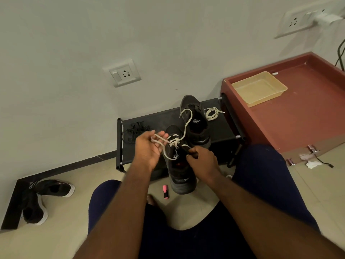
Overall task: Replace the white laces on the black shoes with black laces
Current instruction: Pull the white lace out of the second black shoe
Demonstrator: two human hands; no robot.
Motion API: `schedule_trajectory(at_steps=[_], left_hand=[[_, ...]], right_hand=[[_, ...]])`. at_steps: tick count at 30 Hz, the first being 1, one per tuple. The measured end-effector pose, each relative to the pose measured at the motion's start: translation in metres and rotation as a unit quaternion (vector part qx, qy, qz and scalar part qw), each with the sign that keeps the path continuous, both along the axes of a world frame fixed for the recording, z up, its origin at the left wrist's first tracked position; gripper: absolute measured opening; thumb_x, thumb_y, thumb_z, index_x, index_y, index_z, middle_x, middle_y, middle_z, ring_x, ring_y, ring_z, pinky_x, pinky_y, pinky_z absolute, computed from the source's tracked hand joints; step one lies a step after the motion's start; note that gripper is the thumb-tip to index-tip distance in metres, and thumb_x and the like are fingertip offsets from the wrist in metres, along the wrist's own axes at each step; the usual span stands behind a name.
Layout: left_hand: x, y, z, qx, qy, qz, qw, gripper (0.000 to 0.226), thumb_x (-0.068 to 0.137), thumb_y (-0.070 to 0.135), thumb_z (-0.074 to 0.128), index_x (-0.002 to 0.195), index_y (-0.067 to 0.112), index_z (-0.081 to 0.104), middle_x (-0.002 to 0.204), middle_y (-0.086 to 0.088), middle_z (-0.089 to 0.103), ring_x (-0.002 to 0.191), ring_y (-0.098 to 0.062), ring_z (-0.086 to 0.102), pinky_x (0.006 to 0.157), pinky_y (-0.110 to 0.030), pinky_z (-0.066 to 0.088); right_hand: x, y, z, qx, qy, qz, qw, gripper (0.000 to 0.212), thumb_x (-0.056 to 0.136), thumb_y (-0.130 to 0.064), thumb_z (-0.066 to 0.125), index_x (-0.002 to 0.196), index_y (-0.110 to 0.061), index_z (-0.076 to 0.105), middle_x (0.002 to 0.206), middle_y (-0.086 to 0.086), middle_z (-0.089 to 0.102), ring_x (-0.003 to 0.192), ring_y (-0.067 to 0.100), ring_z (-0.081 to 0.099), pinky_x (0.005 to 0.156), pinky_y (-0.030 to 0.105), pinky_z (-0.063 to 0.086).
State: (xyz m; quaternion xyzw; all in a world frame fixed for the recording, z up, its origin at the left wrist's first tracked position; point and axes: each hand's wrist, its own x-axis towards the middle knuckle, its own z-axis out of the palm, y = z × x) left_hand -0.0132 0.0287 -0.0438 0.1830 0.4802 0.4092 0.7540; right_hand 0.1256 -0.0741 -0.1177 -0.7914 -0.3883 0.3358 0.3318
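No readable text, brand, number or sign. On the tongue of the near black shoe point(182, 176), a small pale label, too blurred to read. Same kind of label on the tongue of the far black shoe point(196, 126), toward one o'clock from the first, equally illegible. Toward eight o'clock, white stripes on a black sneaker point(54, 187), with no letters to make out.
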Motion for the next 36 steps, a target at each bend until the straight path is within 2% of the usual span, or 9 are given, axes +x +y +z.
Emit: schedule_trajectory(at_steps=[3, 5, 8, 11, 16, 21, 23, 29, 36], left_hand=[[-0.005, 0.007, -0.004, 0.114, 0.262, -0.064, 0.956, 0.016, 0.096, 0.024, 0.055, 0.092, 0.010, 0.060, 0.089, -0.012, 0.068, 0.075, -0.023, 0.069, 0.083, -0.042, 0.057], [-0.005, 0.005, -0.012, 0.279, 0.497, -0.181, 0.801, 0.029, 0.091, 0.033, 0.064, 0.113, 0.015, 0.060, 0.102, -0.006, 0.066, 0.090, -0.020, 0.065, 0.086, -0.040, 0.054], [0.002, -0.003, -0.028, 0.425, 0.605, -0.313, 0.596, 0.039, 0.085, 0.033, 0.069, 0.122, 0.021, 0.062, 0.116, -0.004, 0.059, 0.109, -0.021, 0.055, 0.092, -0.041, 0.048], [0.011, -0.013, -0.037, 0.421, 0.667, -0.336, 0.515, 0.023, 0.088, 0.026, 0.064, 0.110, 0.017, 0.066, 0.109, -0.007, 0.060, 0.103, -0.026, 0.057, 0.084, -0.039, 0.050], [0.015, -0.017, -0.044, 0.397, 0.678, -0.288, 0.547, 0.017, 0.096, 0.025, 0.054, 0.096, 0.015, 0.067, 0.092, -0.009, 0.068, 0.082, -0.029, 0.063, 0.072, -0.040, 0.054], [0.011, -0.003, -0.029, 0.233, 0.434, -0.069, 0.868, 0.024, 0.089, 0.000, 0.051, 0.075, 0.013, 0.066, 0.077, -0.004, 0.069, 0.073, -0.016, 0.065, 0.065, -0.027, 0.052], [0.016, 0.000, -0.013, 0.123, 0.292, 0.013, 0.948, 0.029, 0.089, -0.006, 0.046, 0.069, 0.010, 0.061, 0.068, -0.004, 0.063, 0.066, -0.012, 0.062, 0.061, -0.023, 0.048], [0.029, -0.004, -0.002, 0.092, 0.244, -0.034, 0.965, 0.022, 0.092, -0.003, 0.040, 0.079, 0.006, 0.056, 0.075, -0.009, 0.065, 0.073, -0.020, 0.065, 0.076, -0.034, 0.054], [0.014, -0.001, -0.002, -0.036, 0.007, -0.060, 0.998, 0.027, 0.101, 0.005, 0.038, 0.077, 0.013, 0.045, 0.050, 0.003, 0.039, 0.036, -0.005, 0.030, 0.040, -0.016, 0.039]], right_hand=[[0.000, 0.000, -0.001, -0.003, -0.003, 0.005, 1.000, 0.014, 0.089, -0.029, 0.068, 0.103, -0.025, 0.070, 0.095, -0.004, 0.072, 0.089, 0.014, 0.065, 0.077, 0.026, 0.049], [0.001, 0.000, 0.000, -0.004, -0.006, 0.005, 1.000, 0.014, 0.089, -0.029, 0.068, 0.103, -0.025, 0.070, 0.095, -0.005, 0.071, 0.089, 0.014, 0.065, 0.077, 0.027, 0.050], [0.000, 0.001, 0.001, -0.001, -0.009, 0.006, 1.000, 0.013, 0.089, -0.029, 0.068, 0.102, -0.025, 0.070, 0.094, -0.005, 0.071, 0.089, 0.014, 0.066, 0.078, 0.029, 0.053], [-0.001, 0.000, 0.001, -0.002, -0.010, 0.006, 1.000, 0.016, 0.089, -0.027, 0.068, 0.105, -0.025, 0.070, 0.095, -0.005, 0.071, 0.088, 0.012, 0.065, 0.075, 0.026, 0.051], [-0.001, -0.001, 0.000, -0.006, -0.003, 0.008, 1.000, 0.017, 0.089, -0.027, 0.068, 0.106, -0.025, 0.070, 0.096, -0.005, 0.071, 0.089, 0.012, 0.065, 0.075, 0.025, 0.049], [0.000, 0.001, 0.002, 0.010, 0.004, 0.001, 1.000, 0.016, 0.089, -0.030, 0.068, 0.103, -0.023, 0.071, 0.095, -0.003, 0.073, 0.090, 0.015, 0.066, 0.081, 0.028, 0.052], [0.000, 0.002, 0.003, 0.008, 0.007, 0.002, 1.000, 0.015, 0.089, -0.030, 0.069, 0.102, -0.023, 0.070, 0.095, -0.003, 0.073, 0.090, 0.016, 0.067, 0.083, 0.031, 0.054], [0.000, 0.002, 0.003, 0.000, 0.011, 0.006, 1.000, 0.013, 0.089, -0.029, 0.069, 0.100, -0.024, 0.069, 0.094, -0.004, 0.072, 0.090, 0.015, 0.066, 0.079, 0.028, 0.051], [-0.002, 0.000, 0.003, -0.001, 0.019, 0.009, 1.000, 0.009, 0.090, -0.026, 0.068, 0.099, -0.026, 0.067, 0.091, -0.006, 0.069, 0.086, 0.011, 0.064, 0.073, 0.025, 0.046]])
